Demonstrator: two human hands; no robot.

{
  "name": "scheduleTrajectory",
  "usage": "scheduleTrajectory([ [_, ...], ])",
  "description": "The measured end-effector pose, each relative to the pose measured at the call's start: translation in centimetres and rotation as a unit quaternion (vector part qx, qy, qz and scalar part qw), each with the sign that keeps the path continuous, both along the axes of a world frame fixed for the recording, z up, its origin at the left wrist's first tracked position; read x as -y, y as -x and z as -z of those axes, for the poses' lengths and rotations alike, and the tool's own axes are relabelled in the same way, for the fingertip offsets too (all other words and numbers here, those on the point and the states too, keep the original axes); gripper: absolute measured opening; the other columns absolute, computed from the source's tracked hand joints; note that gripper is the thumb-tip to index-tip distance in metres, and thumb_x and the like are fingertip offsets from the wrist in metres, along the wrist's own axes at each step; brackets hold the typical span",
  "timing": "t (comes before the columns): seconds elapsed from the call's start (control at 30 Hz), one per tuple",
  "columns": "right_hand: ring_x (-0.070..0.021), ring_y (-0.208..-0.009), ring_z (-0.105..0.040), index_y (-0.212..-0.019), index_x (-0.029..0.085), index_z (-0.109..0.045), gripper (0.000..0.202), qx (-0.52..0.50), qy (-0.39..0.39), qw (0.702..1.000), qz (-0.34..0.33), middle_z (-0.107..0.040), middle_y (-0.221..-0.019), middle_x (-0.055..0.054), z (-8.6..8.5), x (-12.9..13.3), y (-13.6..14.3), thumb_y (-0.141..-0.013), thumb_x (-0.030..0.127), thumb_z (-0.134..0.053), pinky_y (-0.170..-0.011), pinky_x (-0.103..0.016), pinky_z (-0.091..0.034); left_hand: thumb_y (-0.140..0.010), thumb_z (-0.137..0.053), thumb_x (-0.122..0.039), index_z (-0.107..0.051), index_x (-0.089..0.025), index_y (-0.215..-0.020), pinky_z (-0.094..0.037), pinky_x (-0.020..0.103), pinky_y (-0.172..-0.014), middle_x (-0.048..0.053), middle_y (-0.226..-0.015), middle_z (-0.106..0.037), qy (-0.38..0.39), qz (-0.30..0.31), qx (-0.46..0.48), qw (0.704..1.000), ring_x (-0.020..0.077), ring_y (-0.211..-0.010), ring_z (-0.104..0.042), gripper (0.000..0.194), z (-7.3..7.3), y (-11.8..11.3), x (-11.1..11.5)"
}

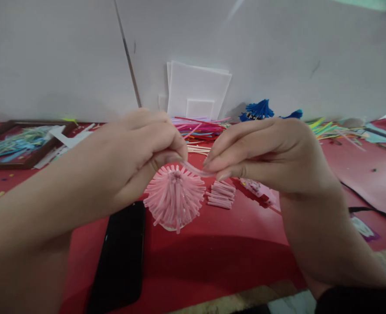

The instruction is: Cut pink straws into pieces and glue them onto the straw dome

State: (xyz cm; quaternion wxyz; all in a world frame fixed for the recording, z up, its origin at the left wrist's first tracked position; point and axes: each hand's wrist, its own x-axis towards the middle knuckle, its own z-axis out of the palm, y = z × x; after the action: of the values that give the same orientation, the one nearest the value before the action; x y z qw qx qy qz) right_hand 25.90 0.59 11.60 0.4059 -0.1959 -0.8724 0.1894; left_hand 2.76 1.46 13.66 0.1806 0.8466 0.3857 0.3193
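Observation:
A short pink pipe cleaner [196, 170] is stretched, slightly bowed, between my two hands. My left hand [147, 148] pinches one end between thumb and forefinger. The other end sits in the closed fingertips of my right hand [258, 152]. Just below on the red table stands a pink cone-shaped piece [176, 200], made of many pipe cleaner strips fanning down from its top. To its right lies a small stack of cut pink pipe cleaner pieces [221, 194].
A black phone [123, 257] lies at front left. White boards [198, 87] lean on the grey wall behind colourful pipe cleaners [199, 130]. Blue pieces [260, 109] stand at the back right. A brown frame [23, 165] holds pale strips at left; a black cable [369, 203] runs along the right.

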Motion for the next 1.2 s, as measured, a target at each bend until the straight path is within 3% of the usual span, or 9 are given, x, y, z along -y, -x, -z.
scheduleTrajectory([
  [0.13, -0.0115, -0.072, -0.067, -0.072, 0.025, -0.072, 0.008, -0.090, -0.011, 0.994, 0.060, -0.073, -0.078, 0.003, 0.4, 0.3, 0.7, -0.074, 0.020, -0.079, -0.067, -0.027, -0.056, -0.075, -0.067, 0.003, -0.068, -0.020, -0.067, -0.032, 0.021, -0.059, -0.003, -0.071, -0.060, -0.040, -0.012, 0.007, 0.999, 0.0109, -0.063, -0.049, 0.024, -0.1, 0.1, 0.1],
  [0.23, -0.0131, -0.071, -0.066, -0.071, 0.024, -0.070, 0.011, -0.120, -0.020, 0.990, 0.066, -0.072, -0.076, 0.003, 0.6, 0.7, 1.0, -0.072, 0.018, -0.080, -0.068, -0.031, -0.056, -0.079, -0.067, -0.005, -0.068, -0.021, -0.071, -0.033, 0.021, -0.058, -0.004, -0.070, -0.060, -0.070, 0.003, -0.004, 0.998, 0.0115, -0.062, -0.050, 0.018, -0.1, 0.4, 0.0],
  [0.3, -0.0150, -0.072, -0.066, -0.073, 0.026, -0.070, 0.012, -0.144, -0.044, 0.982, 0.117, -0.072, -0.079, 0.003, 0.8, 1.2, 1.2, -0.073, 0.019, -0.080, -0.070, -0.033, -0.057, -0.084, -0.065, -0.013, -0.066, -0.021, -0.076, -0.033, 0.022, -0.056, -0.004, -0.069, -0.059, -0.103, 0.007, 0.000, 0.995, 0.0113, -0.061, -0.049, 0.011, 0.2, 0.5, -0.2],
  [0.43, -0.0157, -0.083, -0.068, -0.086, 0.028, -0.072, 0.019, -0.091, -0.141, 0.962, 0.215, -0.074, -0.092, 0.002, 1.9, 3.0, 1.2, -0.080, 0.010, -0.070, -0.078, -0.033, -0.058, -0.097, -0.048, -0.027, -0.065, -0.021, -0.083, -0.038, 0.025, -0.063, 0.000, -0.077, -0.064, -0.088, -0.104, 0.055, 0.989, 0.0130, -0.067, -0.055, 0.022, 2.1, 0.4, -0.3],
  [0.5, -0.0155, -0.084, -0.069, -0.089, 0.024, -0.072, 0.023, -0.032, -0.181, 0.960, 0.211, -0.074, -0.094, -0.001, 2.8, 4.1, 1.2, -0.080, 0.004, -0.066, -0.078, -0.031, -0.059, -0.099, -0.044, -0.033, -0.067, -0.023, -0.088, -0.045, 0.028, -0.070, 0.003, -0.086, -0.069, -0.027, -0.136, 0.108, 0.984, 0.0166, -0.078, -0.063, 0.028, 3.7, 0.2, 0.0],
  [0.57, -0.0157, -0.080, -0.069, -0.089, 0.022, -0.072, 0.020, -0.004, -0.199, 0.956, 0.217, -0.075, -0.090, -0.003, 3.9, 5.1, 1.3, -0.079, 0.004, -0.068, -0.074, -0.031, -0.060, -0.097, -0.047, -0.037, -0.068, -0.024, -0.096, -0.052, 0.032, -0.078, 0.004, -0.100, -0.071, 0.035, -0.110, 0.180, 0.977, 0.0200, -0.092, -0.068, 0.025, 5.3, -0.1, 0.7],
  [0.7, -0.0163, -0.080, -0.067, -0.087, 0.017, -0.071, 0.014, 0.009, -0.240, 0.944, 0.227, -0.075, -0.086, -0.005, 6.0, 6.2, 1.8, -0.077, 0.008, -0.073, -0.068, -0.031, -0.060, -0.095, -0.050, -0.042, -0.062, -0.025, -0.112, -0.054, 0.034, -0.092, 0.004, -0.112, -0.072, 0.060, -0.077, 0.232, 0.968, 0.0213, -0.109, -0.067, 0.026, 7.4, -0.5, 2.6],
  [0.9, -0.0177, -0.080, -0.065, -0.078, 0.016, -0.070, 0.007, 0.043, -0.258, 0.939, 0.225, -0.075, -0.080, -0.003, 7.4, 5.7, 2.4, -0.078, 0.009, -0.072, -0.067, -0.033, -0.057, -0.094, -0.051, -0.047, -0.056, -0.018, -0.128, -0.056, 0.036, -0.092, 0.009, -0.118, -0.071, 0.073, -0.113, 0.176, 0.975, 0.0265, -0.115, -0.064, 0.045, 8.3, -1.1, 3.7],
  [1.2, -0.0190, -0.089, -0.061, -0.085, 0.016, -0.072, 0.007, 0.082, -0.238, 0.943, 0.219, -0.075, -0.089, 0.000, 8.0, 5.5, 2.3, -0.083, 0.011, -0.068, -0.075, -0.034, -0.051, -0.091, -0.058, -0.040, -0.056, -0.020, -0.131, -0.055, 0.029, -0.095, 0.008, -0.126, -0.067, 0.031, -0.117, 0.127, 0.985, 0.0250, -0.118, -0.063, 0.045, 8.6, -1.0, 3.8],
])
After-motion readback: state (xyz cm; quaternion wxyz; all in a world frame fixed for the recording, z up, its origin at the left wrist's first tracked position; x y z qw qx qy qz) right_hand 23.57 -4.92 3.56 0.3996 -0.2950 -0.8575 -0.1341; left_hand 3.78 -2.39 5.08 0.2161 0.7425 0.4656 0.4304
